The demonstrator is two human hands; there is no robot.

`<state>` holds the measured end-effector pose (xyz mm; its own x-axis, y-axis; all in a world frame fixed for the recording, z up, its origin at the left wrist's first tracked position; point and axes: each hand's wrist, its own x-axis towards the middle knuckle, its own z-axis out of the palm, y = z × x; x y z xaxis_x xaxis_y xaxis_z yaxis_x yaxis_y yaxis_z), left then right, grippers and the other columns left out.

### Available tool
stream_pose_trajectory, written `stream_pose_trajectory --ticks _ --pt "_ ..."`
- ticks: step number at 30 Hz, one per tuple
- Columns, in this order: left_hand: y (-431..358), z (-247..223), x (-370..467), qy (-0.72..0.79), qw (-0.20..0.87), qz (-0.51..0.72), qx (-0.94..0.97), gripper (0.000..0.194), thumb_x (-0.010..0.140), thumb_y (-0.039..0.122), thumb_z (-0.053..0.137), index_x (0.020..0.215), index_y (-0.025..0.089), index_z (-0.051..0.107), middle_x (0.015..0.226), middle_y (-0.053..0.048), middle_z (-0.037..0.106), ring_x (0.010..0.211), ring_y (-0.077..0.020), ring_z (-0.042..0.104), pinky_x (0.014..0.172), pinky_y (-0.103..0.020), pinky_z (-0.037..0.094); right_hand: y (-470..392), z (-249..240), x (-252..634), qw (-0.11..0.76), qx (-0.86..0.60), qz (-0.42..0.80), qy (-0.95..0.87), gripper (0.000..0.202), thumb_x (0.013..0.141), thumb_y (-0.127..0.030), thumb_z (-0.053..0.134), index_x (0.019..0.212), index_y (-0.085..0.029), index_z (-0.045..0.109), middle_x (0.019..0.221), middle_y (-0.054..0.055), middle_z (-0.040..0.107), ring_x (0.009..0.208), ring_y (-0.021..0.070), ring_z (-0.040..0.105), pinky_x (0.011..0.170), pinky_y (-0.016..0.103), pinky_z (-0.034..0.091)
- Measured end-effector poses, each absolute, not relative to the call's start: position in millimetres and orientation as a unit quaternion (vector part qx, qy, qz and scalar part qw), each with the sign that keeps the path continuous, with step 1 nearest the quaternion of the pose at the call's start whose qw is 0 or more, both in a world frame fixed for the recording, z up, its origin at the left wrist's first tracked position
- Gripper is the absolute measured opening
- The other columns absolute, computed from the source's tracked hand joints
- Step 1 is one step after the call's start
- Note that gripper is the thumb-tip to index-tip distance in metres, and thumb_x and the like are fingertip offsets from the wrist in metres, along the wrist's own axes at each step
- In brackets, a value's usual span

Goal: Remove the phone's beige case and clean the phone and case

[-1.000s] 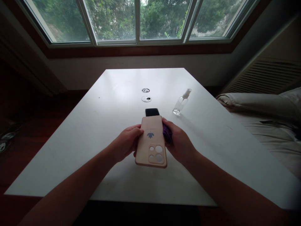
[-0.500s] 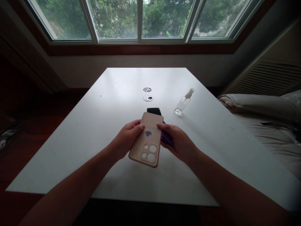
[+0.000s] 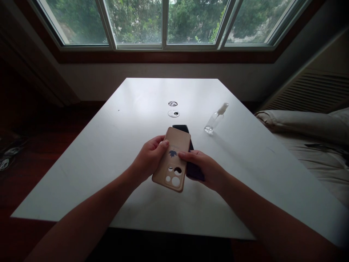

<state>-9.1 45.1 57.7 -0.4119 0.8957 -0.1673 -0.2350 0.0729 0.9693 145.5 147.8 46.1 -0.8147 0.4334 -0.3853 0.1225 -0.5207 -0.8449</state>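
A beige phone case (image 3: 171, 165) is held tilted above the table, its outer side with a dark maple leaf print and several camera holes facing me. My left hand (image 3: 151, 154) is closed on its left edge, thumb on top. My right hand (image 3: 203, 165) pinches the right edge, its thumb beside the leaf and its other fingers hidden beneath. A dark purple cloth (image 3: 195, 173) is bunched in that hand, below the case. Behind the case lies a black smartphone (image 3: 180, 127), mostly covered by the case and my right hand.
On the white table (image 3: 131, 116), a clear spray bottle (image 3: 214, 122) appears tilted to the right of the phone. Two round inserts, a far one (image 3: 172, 103) and a near one (image 3: 173, 114), sit in the tabletop. Light bedding (image 3: 305, 123) is at the right, a window (image 3: 136, 25) ahead.
My right hand has slid lower along the case, its thumb now by the leaf. The cloth has moved down with it. More of the black phone shows at the case's right edge.
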Motion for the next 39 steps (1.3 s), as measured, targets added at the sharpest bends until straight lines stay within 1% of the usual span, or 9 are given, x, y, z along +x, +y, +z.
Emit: stream_pose_trajectory --ticks 4,7,9,12,17,24,31,35,39 --pt "48 55 -16 0.600 0.423 0.615 0.288 0.040 0.090 0.043 0.065 0.118 0.015 0.066 0.098 -0.009 0.075 0.080 -0.0211 0.070 0.067 -0.029 0.057 138 40 141 0.088 -0.265 0.856 -0.434 0.033 0.079 -0.038 0.084 0.101 -0.015 0.075 0.090 0.007 0.077 0.076 0.0175 0.072 0.066 0.025 0.057" --pt "51 52 -17 0.603 0.431 0.608 0.286 0.038 0.090 0.043 0.065 0.115 0.015 0.068 0.094 -0.008 0.075 0.077 -0.0207 0.070 0.066 -0.029 0.056 141 37 140 0.136 -0.271 0.849 -0.432 0.034 0.080 -0.037 0.084 0.105 -0.016 0.074 0.092 0.007 0.075 0.075 0.0169 0.070 0.067 0.025 0.058" --pt "51 52 -16 0.593 0.450 0.600 0.292 0.039 0.089 0.044 0.067 0.114 0.015 0.069 0.092 -0.008 0.075 0.076 -0.0205 0.070 0.066 -0.029 0.056 148 36 140 0.187 -0.275 0.842 -0.424 0.029 0.080 -0.035 0.084 0.099 -0.016 0.074 0.083 0.004 0.071 0.063 0.0117 0.061 0.053 0.019 0.051" --pt "50 53 -11 0.577 0.482 0.586 0.304 0.043 0.087 0.047 0.070 0.115 0.015 0.069 0.092 -0.008 0.075 0.078 -0.0211 0.070 0.068 -0.030 0.057 160 39 142 0.248 -0.258 0.842 -0.403 0.024 0.080 -0.032 0.083 0.091 -0.014 0.071 0.071 -0.001 0.061 0.049 0.0055 0.042 0.035 0.015 0.029" --pt "47 54 -8 0.564 0.515 0.564 0.314 0.044 0.087 0.049 0.071 0.114 0.015 0.069 0.094 -0.009 0.075 0.079 -0.0204 0.070 0.068 -0.029 0.056 168 49 146 0.250 -0.225 0.864 -0.375 0.020 0.082 -0.030 0.080 0.084 -0.014 0.067 0.067 -0.004 0.053 0.046 0.0037 0.028 0.034 0.016 0.020" --pt "44 54 -11 0.567 0.474 0.592 0.320 0.041 0.086 0.055 0.070 0.098 0.016 0.068 0.081 -0.004 0.070 0.068 -0.0158 0.065 0.060 -0.024 0.053 158 51 151 0.256 -0.239 0.800 -0.488 0.030 0.079 -0.043 0.084 0.094 -0.020 0.073 0.078 0.001 0.065 0.063 0.0118 0.056 0.054 0.022 0.046" --pt "41 58 -12 0.583 0.423 0.595 0.357 0.042 0.084 0.058 0.072 0.081 0.017 0.060 0.069 0.001 0.060 0.058 -0.0108 0.055 0.051 -0.020 0.044 137 45 152 0.158 -0.197 0.800 -0.544 0.032 0.079 -0.047 0.084 0.083 -0.018 0.070 0.069 -0.002 0.060 0.056 0.0091 0.052 0.049 0.021 0.042" --pt "41 60 -8 0.594 0.386 0.609 0.357 0.041 0.086 0.057 0.070 0.082 0.017 0.061 0.069 0.002 0.058 0.059 -0.0103 0.052 0.051 -0.019 0.043 130 42 152 0.168 -0.188 0.804 -0.539 0.030 0.084 -0.047 0.079 0.083 -0.018 0.070 0.065 -0.003 0.056 0.053 0.0076 0.049 0.047 0.020 0.040" --pt "41 59 -6 0.614 0.351 0.612 0.353 0.041 0.086 0.057 0.070 0.082 0.017 0.063 0.071 0.001 0.060 0.060 -0.0105 0.051 0.052 -0.020 0.042 124 42 150 0.161 -0.192 0.806 -0.536 0.030 0.080 -0.045 0.083 0.085 -0.017 0.073 0.068 -0.001 0.061 0.056 0.0090 0.053 0.052 0.022 0.045"
